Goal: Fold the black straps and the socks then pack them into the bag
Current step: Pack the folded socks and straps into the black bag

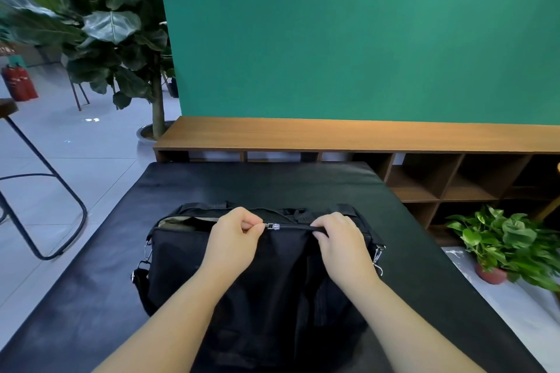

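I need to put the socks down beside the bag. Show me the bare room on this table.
Bare black table lies between the bag and the far edge, and along the bag's left side. Its right side is narrower. The middle is crowded: left hand and right hand grip the zipper.

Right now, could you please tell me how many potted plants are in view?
2: a tall large-leaved tree on the floor at far left by the green wall, and a small leafy plant in a red pot at right. Others may be out of view.

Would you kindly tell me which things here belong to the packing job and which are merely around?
Job:
- black bag
- zipper slider
- left hand pinching the pull
- right hand gripping the zipper line

Around:
- black table
- wooden shelf
- potted plant
- tall plant
- fire extinguishers
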A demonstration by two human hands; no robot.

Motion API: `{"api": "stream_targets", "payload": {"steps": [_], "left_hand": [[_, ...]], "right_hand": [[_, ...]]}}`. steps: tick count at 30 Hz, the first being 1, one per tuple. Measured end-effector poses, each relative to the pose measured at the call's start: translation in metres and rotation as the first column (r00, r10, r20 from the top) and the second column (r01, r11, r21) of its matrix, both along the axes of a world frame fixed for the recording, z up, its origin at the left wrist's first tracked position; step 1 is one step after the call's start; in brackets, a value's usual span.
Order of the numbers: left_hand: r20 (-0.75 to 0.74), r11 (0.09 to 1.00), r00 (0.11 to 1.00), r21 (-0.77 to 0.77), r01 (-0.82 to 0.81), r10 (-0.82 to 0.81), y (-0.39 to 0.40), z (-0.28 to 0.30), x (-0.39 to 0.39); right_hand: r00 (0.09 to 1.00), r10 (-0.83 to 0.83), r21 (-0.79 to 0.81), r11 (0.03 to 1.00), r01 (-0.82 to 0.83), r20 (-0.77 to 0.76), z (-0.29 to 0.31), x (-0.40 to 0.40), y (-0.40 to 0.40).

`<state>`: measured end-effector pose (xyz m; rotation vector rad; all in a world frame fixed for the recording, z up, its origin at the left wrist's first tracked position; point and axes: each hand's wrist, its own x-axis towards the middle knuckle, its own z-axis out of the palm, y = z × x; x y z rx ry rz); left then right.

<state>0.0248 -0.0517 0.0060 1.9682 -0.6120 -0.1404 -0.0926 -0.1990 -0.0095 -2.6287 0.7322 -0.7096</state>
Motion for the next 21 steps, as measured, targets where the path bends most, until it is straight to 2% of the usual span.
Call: {"api": "stream_targets", "payload": {"steps": [12,21], "left_hand": [[0.051,0.972,0.971,-0.003,-0.234,0.234,0.072,-0.011,0.053],[-0.026,0.922,0.923,-0.035,-0.385,0.384,0.105,-0.010,0.075]], "right_hand": [[0.999,-0.006,0.055,0.998,0.004,0.038,-0.010,0.001,-0.007],[0.999,-0.030,0.100,0.995,0.028,0.025,-0.016,-0.005,-0.009]]}}
